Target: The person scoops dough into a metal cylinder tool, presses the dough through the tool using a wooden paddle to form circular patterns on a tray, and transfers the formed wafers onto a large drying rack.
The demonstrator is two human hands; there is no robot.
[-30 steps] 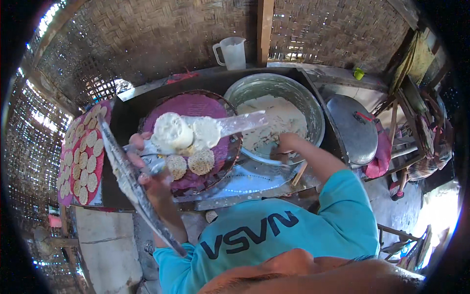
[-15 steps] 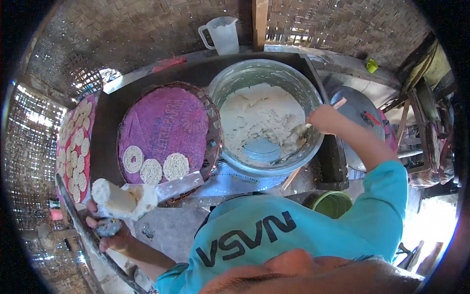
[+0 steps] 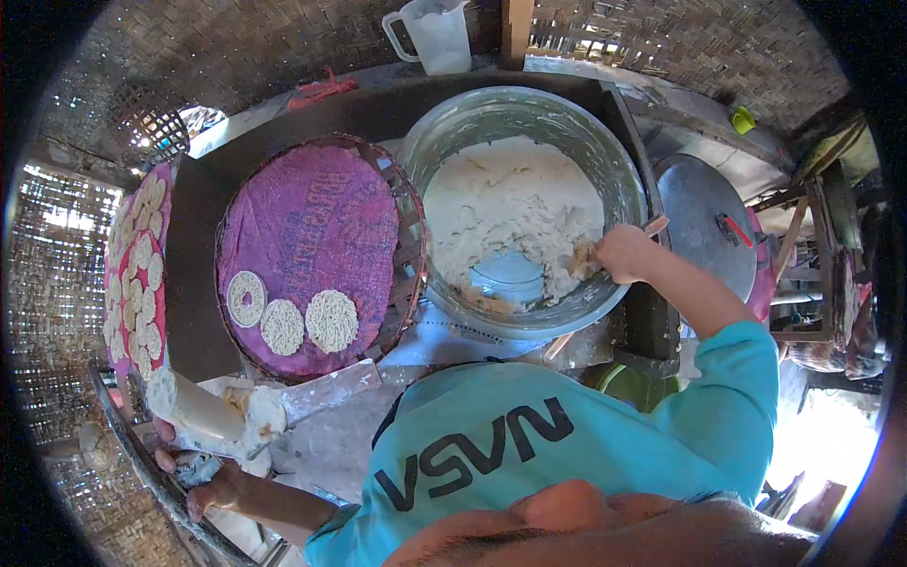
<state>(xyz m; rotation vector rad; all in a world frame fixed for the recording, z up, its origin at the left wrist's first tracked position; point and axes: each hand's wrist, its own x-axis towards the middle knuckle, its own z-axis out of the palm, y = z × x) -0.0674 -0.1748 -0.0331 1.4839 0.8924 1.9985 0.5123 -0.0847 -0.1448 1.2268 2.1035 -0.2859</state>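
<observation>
My right hand [image 3: 628, 253] is closed round a wooden stirring paddle [image 3: 655, 226]. Its lower end is in the pale, lumpy dough [image 3: 520, 194], by the right wall of a big grey-green basin [image 3: 416, 156]. At the lower left, my left hand [image 3: 213, 489] curls round a small blue-grey lump [image 3: 196, 469] that I cannot make out, beside a dark curved pole [image 3: 142, 449]. Right above that hand lies a dough-smeared white cylinder [image 3: 198, 404] on a wooden board [image 3: 331, 391]. Several lacy dough discs [image 3: 332, 320] lie on purple cloth in a round woven tray [image 3: 409, 227].
More pale discs [image 3: 144, 283] lie on pink cloth at the far left. A clear plastic jug [image 3: 439, 38] stands behind the table. Right of the basin are a round metal lid [image 3: 699, 227] with a red-handled tool [image 3: 735, 231] and, lower, a green bucket [image 3: 642, 386].
My view has shifted a little. The right hand with the paddle has come nearer to me along the basin's right side. My left hand keeps its grip beside the pole.
</observation>
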